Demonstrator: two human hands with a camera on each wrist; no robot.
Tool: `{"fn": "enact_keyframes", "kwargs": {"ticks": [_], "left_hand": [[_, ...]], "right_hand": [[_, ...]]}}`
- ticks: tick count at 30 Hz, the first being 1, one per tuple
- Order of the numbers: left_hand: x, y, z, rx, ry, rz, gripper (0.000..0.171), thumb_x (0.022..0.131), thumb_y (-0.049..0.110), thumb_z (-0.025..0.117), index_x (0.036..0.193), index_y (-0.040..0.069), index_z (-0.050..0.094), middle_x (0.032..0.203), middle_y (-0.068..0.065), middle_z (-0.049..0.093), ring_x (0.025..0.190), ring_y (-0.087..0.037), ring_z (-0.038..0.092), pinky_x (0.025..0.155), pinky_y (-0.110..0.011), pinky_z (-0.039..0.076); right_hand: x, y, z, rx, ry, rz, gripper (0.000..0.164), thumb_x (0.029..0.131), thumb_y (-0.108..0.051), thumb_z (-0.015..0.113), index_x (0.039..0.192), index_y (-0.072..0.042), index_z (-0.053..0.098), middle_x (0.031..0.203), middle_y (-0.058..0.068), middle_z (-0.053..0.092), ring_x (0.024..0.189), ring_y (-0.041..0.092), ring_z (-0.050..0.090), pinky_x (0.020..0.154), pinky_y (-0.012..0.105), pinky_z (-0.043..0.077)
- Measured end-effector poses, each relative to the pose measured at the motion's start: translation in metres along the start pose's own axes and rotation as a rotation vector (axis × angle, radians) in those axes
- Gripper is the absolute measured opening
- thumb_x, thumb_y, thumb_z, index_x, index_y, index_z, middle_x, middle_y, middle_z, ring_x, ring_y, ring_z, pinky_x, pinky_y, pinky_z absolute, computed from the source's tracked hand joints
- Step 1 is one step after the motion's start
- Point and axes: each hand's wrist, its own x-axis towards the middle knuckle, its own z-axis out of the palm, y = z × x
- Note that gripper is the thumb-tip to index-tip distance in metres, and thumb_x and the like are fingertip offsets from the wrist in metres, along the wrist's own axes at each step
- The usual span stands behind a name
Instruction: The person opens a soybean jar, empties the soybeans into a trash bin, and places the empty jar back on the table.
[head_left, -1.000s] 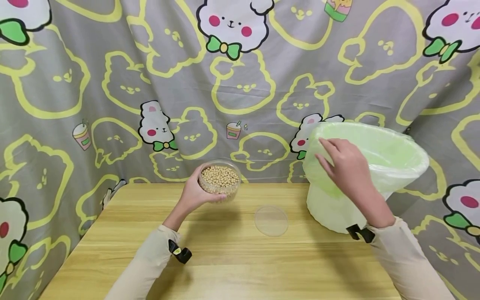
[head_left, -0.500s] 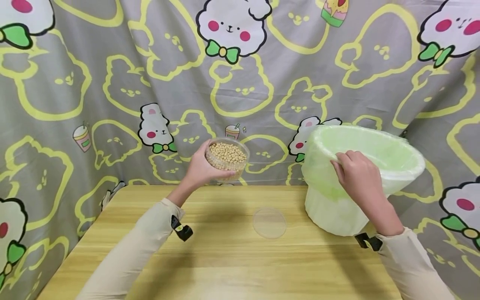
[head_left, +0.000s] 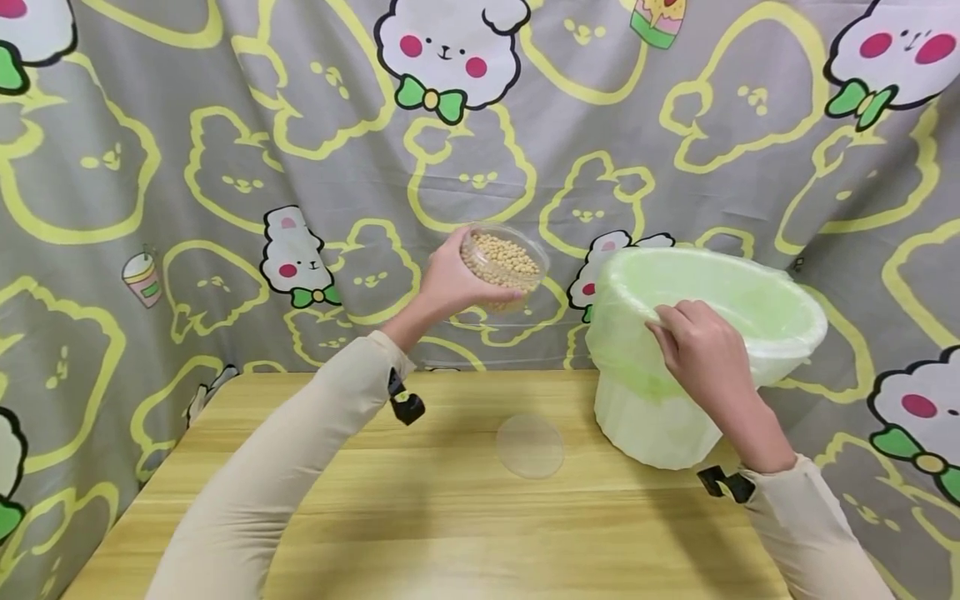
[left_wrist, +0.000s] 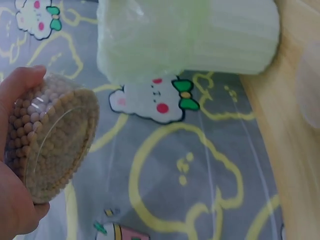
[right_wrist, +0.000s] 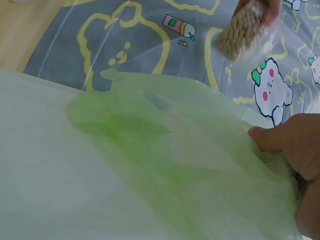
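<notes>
My left hand (head_left: 461,279) grips a clear round tub (head_left: 510,292) from its left side, tilted toward the bin. Pale beige soybeans (head_left: 504,257) fill much of it, and its base (left_wrist: 65,142) faces the left wrist camera. With thumb and fingers my right hand (head_left: 705,354) grips the near rim of a white bin (head_left: 652,425). A thin green bag (head_left: 630,333) lines the bin and folds over its rim; in the right wrist view the thumb presses on the bag (right_wrist: 200,150). The tub is held in the air, left of the bin and apart from it.
A clear round lid (head_left: 530,446) lies flat on the wooden table (head_left: 420,517), left of the bin's foot. Behind the table hangs a grey curtain (head_left: 337,175) with cartoon prints. The bin stands at the table's right side.
My left hand has raised the tub and carried it right toward the bin, tilting it more. My right hand has come down onto the bin's near rim and taken hold there.
</notes>
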Motion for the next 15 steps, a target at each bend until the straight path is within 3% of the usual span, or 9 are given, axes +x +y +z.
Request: {"fn": "enact_keyframes", "kwargs": {"ticks": [9, 15], "left_hand": [[0.028, 0.034, 0.043, -0.009, -0.012, 0.031, 0.123, 0.054, 0.042, 0.100, 0.156, 0.019, 0.037, 0.141, -0.006, 0.056, 0.125, -0.022, 0.055, 0.100, -0.040, 0.054], [0.042, 0.048, 0.066, 0.009, -0.018, 0.083, 0.115, 0.051, 0.039, 0.101, 0.150, 0.017, 0.044, 0.136, -0.002, 0.058, 0.122, -0.019, 0.056, 0.102, -0.037, 0.053]], "right_hand": [[0.001, -0.003, 0.000, 0.012, 0.008, -0.008, 0.012, 0.085, 0.001, 0.077, 0.094, 0.006, 0.070, 0.077, 0.017, 0.063, 0.072, 0.037, 0.060, 0.057, 0.048, 0.052], [0.001, -0.003, 0.001, 0.008, -0.001, 0.005, 0.012, 0.086, 0.000, 0.077, 0.095, 0.006, 0.071, 0.079, 0.018, 0.065, 0.073, 0.037, 0.061, 0.059, 0.050, 0.053]]}}
